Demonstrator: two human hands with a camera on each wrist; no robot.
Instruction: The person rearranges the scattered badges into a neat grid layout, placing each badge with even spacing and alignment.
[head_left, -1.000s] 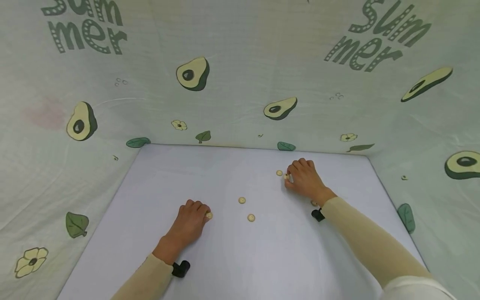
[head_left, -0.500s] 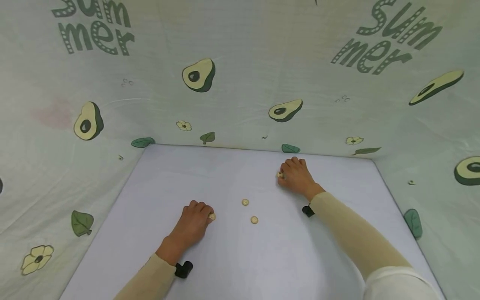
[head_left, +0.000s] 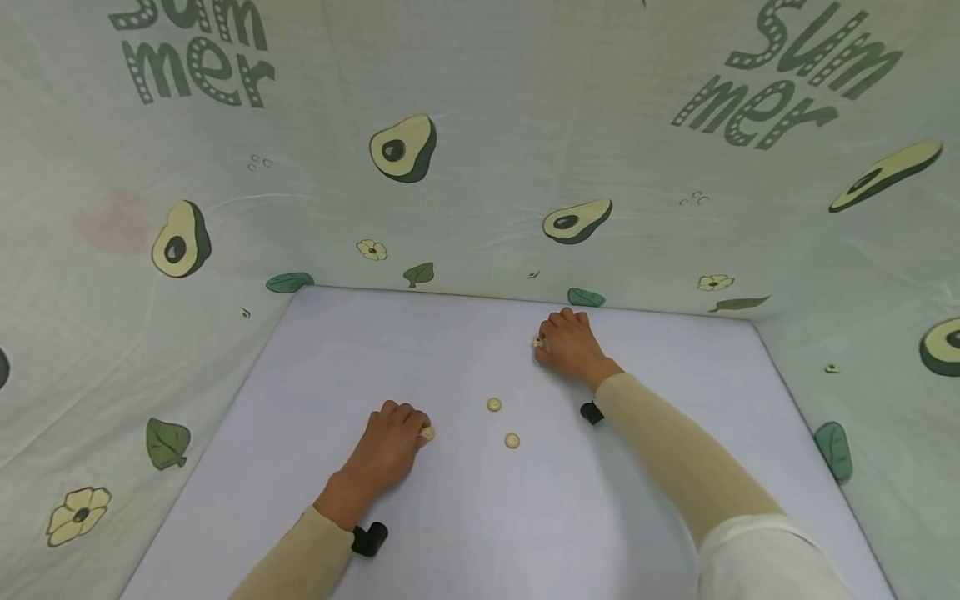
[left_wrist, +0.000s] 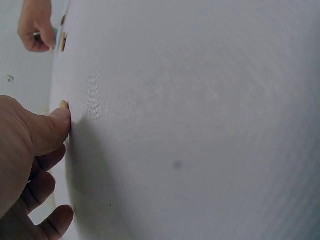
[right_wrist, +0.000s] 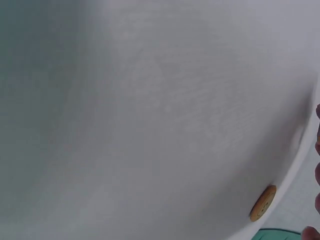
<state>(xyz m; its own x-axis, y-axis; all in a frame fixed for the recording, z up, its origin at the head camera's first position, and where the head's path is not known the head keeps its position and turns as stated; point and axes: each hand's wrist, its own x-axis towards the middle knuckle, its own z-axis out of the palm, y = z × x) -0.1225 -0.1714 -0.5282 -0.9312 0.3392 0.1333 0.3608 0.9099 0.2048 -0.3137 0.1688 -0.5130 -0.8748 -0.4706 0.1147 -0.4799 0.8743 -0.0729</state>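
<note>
Buttons [head_left: 512, 441], two loose: flat on table [head_left: 442, 533], between hands, rightward of left hand [head_left: 386, 446], the nearer | left hand: pinching one button [head_left: 427, 433] | right hand [head_left: 572, 343], farther off: pinching another button [head_left: 537, 342]

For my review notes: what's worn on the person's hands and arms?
The left hand and right hand are bare, without gloves. Long beige sleeves cover both forearms; a white sleeve shows higher up the right arm. A small black device sits by each wrist.
</note>
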